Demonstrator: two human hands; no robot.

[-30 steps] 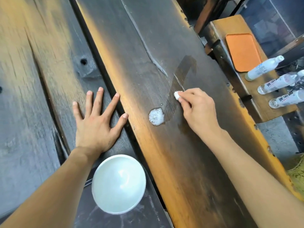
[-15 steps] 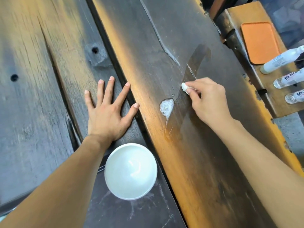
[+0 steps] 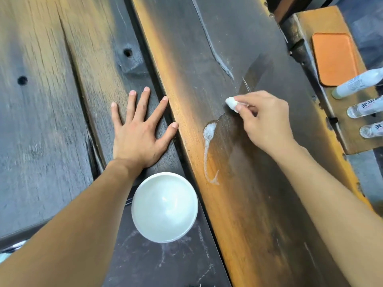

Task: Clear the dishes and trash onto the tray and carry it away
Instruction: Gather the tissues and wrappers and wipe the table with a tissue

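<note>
My right hand (image 3: pixel 264 119) pinches a small white wad of tissue (image 3: pixel 231 102) against the dark wooden table plank (image 3: pixel 207 48). Just below the wad lies a foamy white spill (image 3: pixel 209 131) with a thin trail running toward me. My left hand (image 3: pixel 137 133) lies flat with spread fingers on the neighbouring plank and holds nothing. An empty white bowl (image 3: pixel 164 207) stands near me, right below my left wrist. An orange tray (image 3: pixel 334 58) lies on a side bench at the upper right, beyond my right hand.
Three clear plastic bottles (image 3: pixel 359 83) lie on their sides on the wooden bench (image 3: pixel 352 139) next to the tray. A dark gap (image 3: pixel 157 79) runs between the table planks. The table's right edge (image 3: pixel 350 179) drops off beside the bench.
My right hand has wiped the tissue across the wet patch, smearing the foam into a long trail toward me. My left hand stays flat in place.
</note>
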